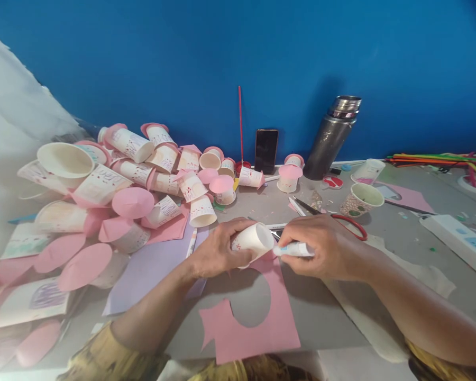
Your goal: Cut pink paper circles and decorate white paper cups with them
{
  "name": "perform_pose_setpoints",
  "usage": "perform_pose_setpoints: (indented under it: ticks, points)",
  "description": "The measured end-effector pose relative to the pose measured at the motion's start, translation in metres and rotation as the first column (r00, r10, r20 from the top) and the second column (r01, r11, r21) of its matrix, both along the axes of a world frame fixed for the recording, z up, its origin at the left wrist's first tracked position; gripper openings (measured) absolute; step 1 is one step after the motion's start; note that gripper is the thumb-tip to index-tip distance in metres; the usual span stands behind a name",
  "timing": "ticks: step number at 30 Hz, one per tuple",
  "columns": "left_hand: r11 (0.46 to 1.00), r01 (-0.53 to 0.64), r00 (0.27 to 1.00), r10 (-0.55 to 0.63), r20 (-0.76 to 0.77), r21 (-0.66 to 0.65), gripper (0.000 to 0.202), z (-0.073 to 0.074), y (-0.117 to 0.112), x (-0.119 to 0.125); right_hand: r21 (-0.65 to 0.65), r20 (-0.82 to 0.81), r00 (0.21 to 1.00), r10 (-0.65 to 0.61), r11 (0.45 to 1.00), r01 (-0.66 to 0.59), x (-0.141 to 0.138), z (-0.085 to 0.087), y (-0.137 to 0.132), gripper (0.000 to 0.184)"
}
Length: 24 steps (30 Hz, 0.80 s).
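Note:
My left hand point(218, 250) is wrapped round a white paper cup point(254, 241) that lies tilted with its base turned to the right. In my right hand point(321, 246) is a white glue stick point(295, 250), its tip at the edge of the cup. Below both hands lies pink paper point(262, 330) with a large round piece cut out of it. Red-handled scissors point(351, 226) rest partly behind my right hand. A sheet of lilac paper point(150, 272) is beside my left forearm.
Many cups with pink paper cones point(133, 202) are heaped on the left. A phone point(266, 151) and a steel flask point(333, 138) lean near the blue wall. A patterned cup point(360, 200), a power strip point(462, 241) and coloured pipe cleaners point(432, 159) are on the right.

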<state>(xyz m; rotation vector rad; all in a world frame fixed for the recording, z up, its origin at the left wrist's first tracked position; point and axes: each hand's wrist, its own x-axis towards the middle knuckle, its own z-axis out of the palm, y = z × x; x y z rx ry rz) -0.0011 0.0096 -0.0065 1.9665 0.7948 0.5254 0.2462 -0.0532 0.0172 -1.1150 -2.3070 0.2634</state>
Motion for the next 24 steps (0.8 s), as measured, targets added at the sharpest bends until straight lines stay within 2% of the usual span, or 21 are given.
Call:
perform_pose_setpoints:
  ticks: [3,6,9,12,15,18,21,24]
  points:
    - [0.992,-0.017,0.999,0.022,0.045,-0.123,0.049,-0.004,0.003,-0.003,0.039,-0.076,0.986,-0.149,0.987,0.153,0.003,0.000,0.003,0.005]
    - [0.972,0.007,0.998,0.008,0.061,-0.237,0.055,-0.006,0.002,-0.003,0.009,-0.200,0.945,-0.258,0.964,0.265,0.002,-0.001,0.005,0.005]
    - [0.948,0.056,0.993,-0.020,0.118,-0.312,0.059,-0.006,0.000,-0.003,-0.074,-0.277,0.919,-0.283,0.959,0.273,0.001,0.002,0.006,0.005]
    - [0.962,0.050,0.985,-0.003,0.173,-0.268,0.056,-0.005,0.001,-0.003,-0.184,-0.301,0.909,-0.288,0.953,0.241,0.001,0.007,0.005,0.004]
    - [0.979,-0.078,0.955,0.128,0.267,-0.189,0.052,-0.005,0.006,-0.002,-0.338,-0.241,0.935,-0.261,0.926,0.171,0.005,0.011,0.005,0.007]
    - [0.946,-0.209,0.883,0.291,0.369,-0.247,0.052,-0.007,0.012,-0.002,-0.382,-0.315,0.909,-0.273,0.913,0.142,0.012,0.008,0.010,0.019]
    - [0.923,-0.255,0.834,0.361,0.417,-0.289,0.048,-0.011,0.016,-0.003,-0.363,-0.413,0.836,-0.361,0.907,0.212,0.020,-0.002,0.025,0.038]
    - [0.904,-0.309,0.796,0.415,0.440,-0.295,0.046,-0.013,0.018,-0.003,-0.395,-0.281,0.823,-0.494,0.841,0.370,0.027,-0.020,0.044,0.034]
